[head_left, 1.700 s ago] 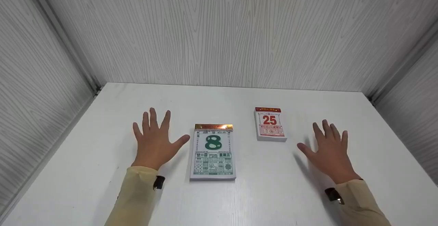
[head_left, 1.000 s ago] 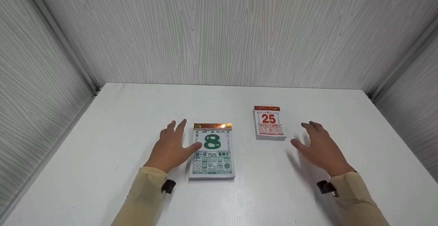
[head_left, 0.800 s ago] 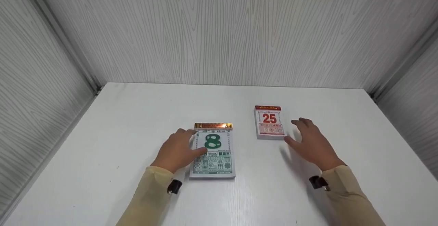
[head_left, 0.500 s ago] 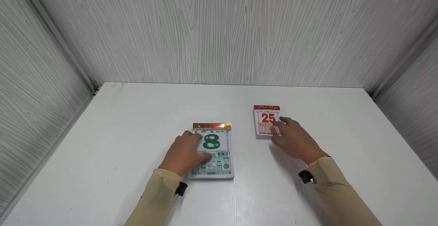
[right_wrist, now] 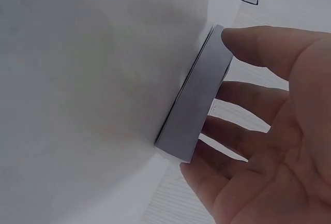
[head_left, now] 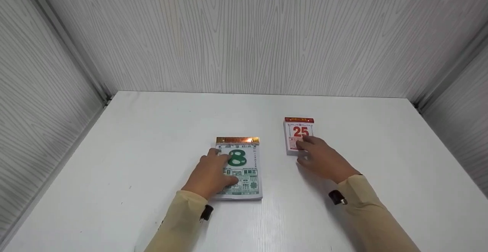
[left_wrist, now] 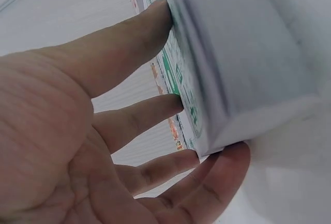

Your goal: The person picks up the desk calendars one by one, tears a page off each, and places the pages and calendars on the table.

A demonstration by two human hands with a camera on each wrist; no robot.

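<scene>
A large tear-off calendar (head_left: 244, 160) with a green 8 lies flat on the white table (head_left: 152, 137). My left hand (head_left: 213, 170) rests on its left half. In the left wrist view the straight fingers (left_wrist: 150, 25) lie on the printed face of the calendar (left_wrist: 243, 48), and the outermost finger sits beside its edge. A small calendar (head_left: 299, 130) with a red 25 lies further back on the right. My right hand (head_left: 316, 154) touches its lower part. In the right wrist view the fingers (right_wrist: 258, 43) lie over this block (right_wrist: 199, 115) and the thumb sits by its near edge.
Grey wood-grain walls (head_left: 244, 34) close the table in at the back and on both sides. Both arms wear beige sleeves (head_left: 366, 214) with a small dark device at each wrist.
Both hands moved inward from the bare table. The left hand slid onto the green 8 calendar and the right hand onto the red 25 calendar. Neither calendar has moved.
</scene>
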